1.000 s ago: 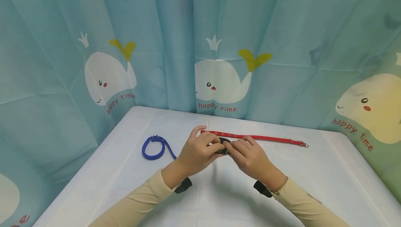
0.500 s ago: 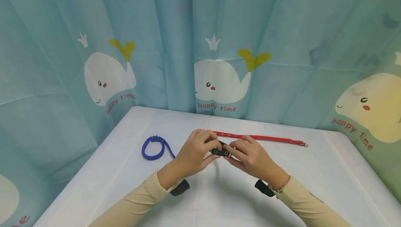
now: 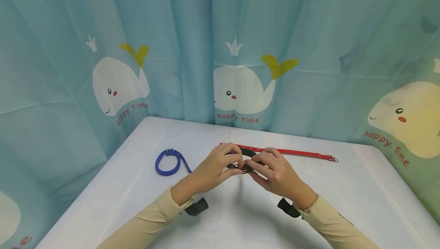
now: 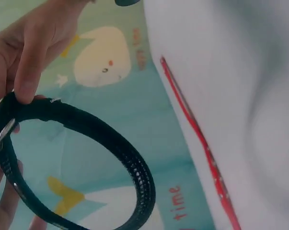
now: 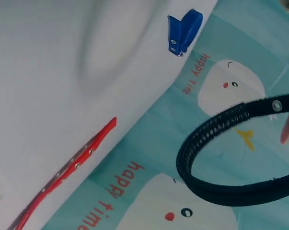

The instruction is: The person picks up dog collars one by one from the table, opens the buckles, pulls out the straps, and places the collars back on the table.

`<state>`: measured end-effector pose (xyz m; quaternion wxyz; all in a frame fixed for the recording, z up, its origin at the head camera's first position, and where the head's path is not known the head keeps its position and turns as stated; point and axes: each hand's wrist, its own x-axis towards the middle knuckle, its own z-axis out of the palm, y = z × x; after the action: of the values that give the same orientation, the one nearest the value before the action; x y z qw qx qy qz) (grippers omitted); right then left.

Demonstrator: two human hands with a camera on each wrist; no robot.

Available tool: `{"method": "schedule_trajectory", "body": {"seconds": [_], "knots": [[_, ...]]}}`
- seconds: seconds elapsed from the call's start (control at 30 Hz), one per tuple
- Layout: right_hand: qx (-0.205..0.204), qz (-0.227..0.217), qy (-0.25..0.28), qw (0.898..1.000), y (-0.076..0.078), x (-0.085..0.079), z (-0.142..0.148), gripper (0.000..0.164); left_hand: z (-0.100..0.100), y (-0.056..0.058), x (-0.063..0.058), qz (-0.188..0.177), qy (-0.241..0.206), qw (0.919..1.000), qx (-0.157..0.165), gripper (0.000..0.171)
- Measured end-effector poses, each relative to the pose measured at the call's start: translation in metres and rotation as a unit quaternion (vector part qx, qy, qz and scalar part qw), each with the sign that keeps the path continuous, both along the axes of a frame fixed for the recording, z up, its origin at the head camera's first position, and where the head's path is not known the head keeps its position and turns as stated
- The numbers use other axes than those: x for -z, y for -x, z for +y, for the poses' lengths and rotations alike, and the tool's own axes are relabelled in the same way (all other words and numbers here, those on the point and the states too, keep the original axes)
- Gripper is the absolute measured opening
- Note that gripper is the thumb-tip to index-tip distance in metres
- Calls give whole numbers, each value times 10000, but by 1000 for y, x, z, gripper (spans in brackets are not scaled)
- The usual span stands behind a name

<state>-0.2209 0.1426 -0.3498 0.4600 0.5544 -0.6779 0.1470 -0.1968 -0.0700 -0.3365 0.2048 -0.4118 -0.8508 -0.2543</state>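
Note:
A black pet collar [image 3: 250,152], bent into a loop, is held off the table between both hands in the head view. My left hand [image 3: 220,165] pinches its near part from the left, and my right hand [image 3: 276,170] pinches it from the right. Fingers cover much of the joined section. In the left wrist view the collar [image 4: 106,136] forms a wide ring, with a metal buckle [image 4: 3,136] at the gripped end. The right wrist view shows the same collar [image 5: 221,191] with a metal eyelet [image 5: 277,105] in the strap. How far the strap passes through the buckle is hidden.
A blue collar [image 3: 167,172], coiled with a loose tail, lies on the white table [image 3: 137,199] at left. Behind the hands a red collar [image 3: 295,152] is stretched out straight, its buckle end at right. A whale-print curtain [image 3: 192,69] hangs at the table's back edge.
My left fingers have curled down and shifted on the black collar. Its row of eyelets has turned partly out of sight, and more of the loop's far side shows. Blue and red collars stay put.

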Motion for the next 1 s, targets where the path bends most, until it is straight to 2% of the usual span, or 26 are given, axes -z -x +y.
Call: {"method": "schedule_trajectory", "body": {"seconds": [0.07, 0.13, 0.2, 0.27, 0.4, 0.47, 0.53, 0.63, 0.73, 0.87, 1.0], "knots": [[28, 111, -68, 9999, 0, 0, -1, 29, -1, -1, -1, 383, 313, 9987, -138, 18], [74, 338, -149, 9993, -1, 0, -2, 28, 1, -2, -2, 1025, 670, 9918, -353, 22], [103, 557, -161, 9983, -2, 0, -4, 26, 3, -2, -3, 1416, 766, 9858, -469, 24], [91, 666, -129, 9977, -2, -1, -5, 25, 3, 0, -3, 1393, 594, 9878, -369, 21], [-18, 597, -59, 9982, 0, -3, -2, 26, -2, 3, 0, 747, 53, 9969, 232, 14], [-98, 545, -90, 9984, 1, -3, 0, 27, -5, 4, 1, 616, 76, 9974, 361, 14], [-138, 581, -187, 9980, 1, -3, 0, 26, -6, 3, 1, 712, 281, 9967, 265, 16], [-144, 777, -273, 9965, 0, -2, -2, 24, -2, 0, -1, 1170, 618, 9912, -25, 16], [-110, 901, -253, 9955, 2, -2, -2, 24, 1, 0, -4, 1493, 642, 9866, -118, 14], [-86, 757, -73, 9971, 5, -1, 2, 27, -2, 0, -3, 1421, 488, 9887, -31, 13], [-180, 788, -80, 9967, 5, -2, 2, 27, -2, -2, -1, 1391, 738, 9875, -96, 15]]}}
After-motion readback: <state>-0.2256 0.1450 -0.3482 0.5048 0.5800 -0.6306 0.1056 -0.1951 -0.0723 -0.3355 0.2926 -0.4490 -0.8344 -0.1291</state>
